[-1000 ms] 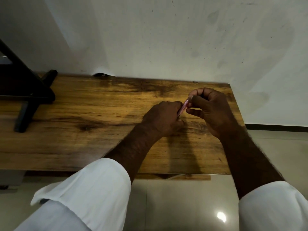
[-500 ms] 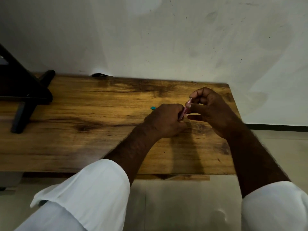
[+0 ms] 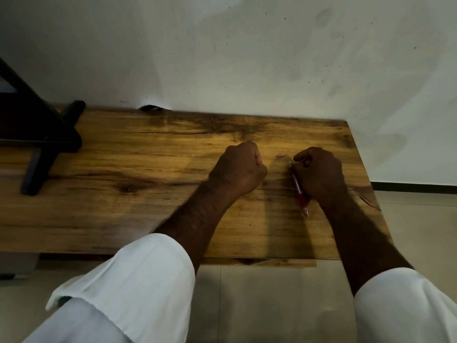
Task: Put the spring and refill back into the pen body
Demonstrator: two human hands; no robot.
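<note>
**Wood grain, clear plastic, soft cotton**

Here's the brown wooden bench (image 3: 138, 194), a printed or veneered grain with dark knots, smooth and faintly satin where the light pools. In the right hand (image 3: 321, 177), a slim red pen of translucent plastic (image 3: 299, 194), glossy along the barrel, its tip looking paler and clear. The white rolled-up sleeves (image 3: 138, 288) look like soft matt woven cloth. Behind, the pale painted wall (image 3: 247, 58) is matt, smudged and speckled. Far left, a black stand (image 3: 37, 144) looks dull and smooth; its material is hard to tell. Below, the grey tiled floor (image 3: 267, 305) is polished and reflective.
</note>
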